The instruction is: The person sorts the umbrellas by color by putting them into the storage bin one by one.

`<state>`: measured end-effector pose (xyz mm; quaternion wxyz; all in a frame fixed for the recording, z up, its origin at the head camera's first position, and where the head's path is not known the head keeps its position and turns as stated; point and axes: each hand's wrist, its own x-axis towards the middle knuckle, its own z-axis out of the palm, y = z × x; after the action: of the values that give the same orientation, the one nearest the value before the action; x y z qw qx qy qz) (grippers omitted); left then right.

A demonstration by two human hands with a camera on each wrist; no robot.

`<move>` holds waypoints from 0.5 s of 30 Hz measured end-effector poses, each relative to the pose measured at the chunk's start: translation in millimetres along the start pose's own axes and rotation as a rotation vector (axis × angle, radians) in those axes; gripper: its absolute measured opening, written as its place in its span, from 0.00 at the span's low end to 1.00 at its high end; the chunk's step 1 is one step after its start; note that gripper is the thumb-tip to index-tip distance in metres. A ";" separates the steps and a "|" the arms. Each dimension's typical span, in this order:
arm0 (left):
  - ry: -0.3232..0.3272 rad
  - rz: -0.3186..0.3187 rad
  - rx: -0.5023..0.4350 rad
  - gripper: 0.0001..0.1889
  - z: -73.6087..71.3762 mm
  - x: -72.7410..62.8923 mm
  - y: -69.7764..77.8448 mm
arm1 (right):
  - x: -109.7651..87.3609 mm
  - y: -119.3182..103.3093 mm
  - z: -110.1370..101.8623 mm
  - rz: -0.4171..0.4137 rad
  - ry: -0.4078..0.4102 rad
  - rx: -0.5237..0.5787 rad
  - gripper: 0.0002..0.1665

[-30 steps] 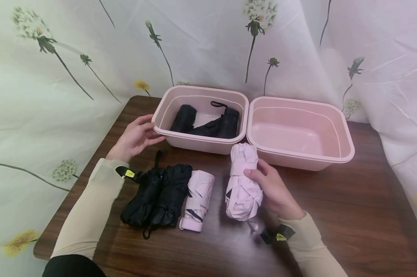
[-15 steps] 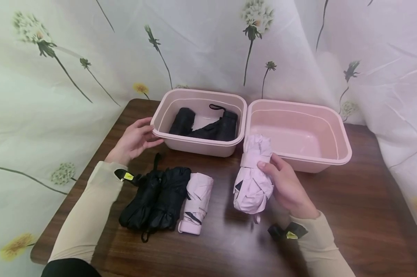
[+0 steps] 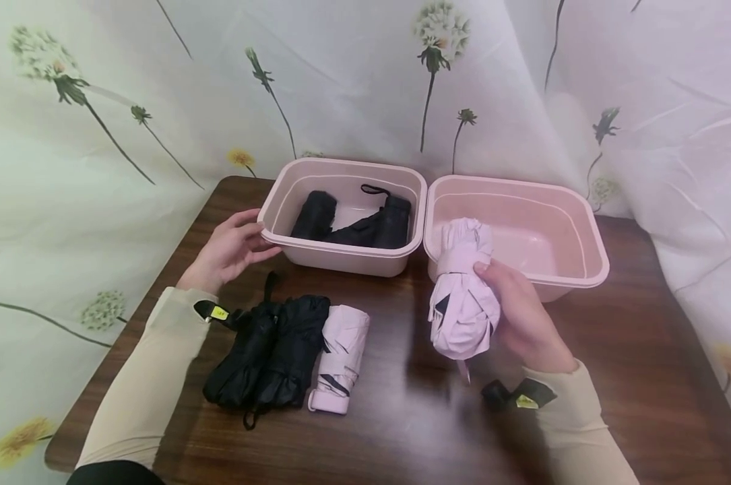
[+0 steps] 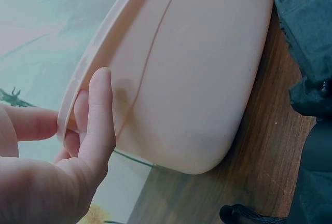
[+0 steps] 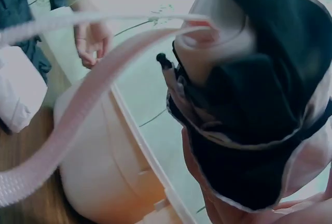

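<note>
My right hand (image 3: pixel 525 316) grips a folded pale pink umbrella (image 3: pixel 465 296) above the table, its upper end overlapping the front left rim of the right pink bin (image 3: pixel 583 277). In the right wrist view, the dark underside of the canopy and a pink wrist strap (image 5: pixel 88 99) hang near the camera. At the left pink bin (image 3: pixel 347 259), my left hand (image 3: pixel 226 249) pinches the rim at its left corner; in the left wrist view the fingers (image 4: pixel 101 110) lie on both sides of that rim. Two black folded umbrellas, one on the left (image 3: pixel 316 215) and one on the right (image 3: pixel 392 222), lie inside this bin.
On the table (image 3: pixel 389 431), two more black folded umbrellas (image 3: pixel 268 357) lie side by side, with a second pale pink umbrella (image 3: pixel 341 357) to their right. A floral cloth (image 3: pixel 353 81) hangs behind the bins, which stand next to each other.
My right hand has carried the pink umbrella rightward and up toward the right bin. My left hand stays at the left bin's rim, and the head view has shifted slightly.
</note>
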<state>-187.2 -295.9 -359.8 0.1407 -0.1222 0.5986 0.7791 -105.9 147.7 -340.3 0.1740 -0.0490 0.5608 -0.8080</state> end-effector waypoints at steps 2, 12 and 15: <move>-0.003 0.000 -0.002 0.31 -0.3 -0.3 0.0 | -0.2 -4.4 -1.4 -0.007 -0.014 0.036 0.11; 0.013 -0.002 0.029 0.31 0.5 -1.6 1.2 | 1.1 -24.4 -13.5 -0.095 -0.207 0.190 0.15; 0.015 -0.002 0.032 0.31 0.8 -1.3 1.6 | 2.5 -28.4 -15.8 -0.153 -0.260 0.171 0.18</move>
<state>-186.5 -295.6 -357.7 0.1388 -0.1264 0.6121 0.7682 -119.0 169.6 -320.2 0.1869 -0.1807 0.4575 -0.8503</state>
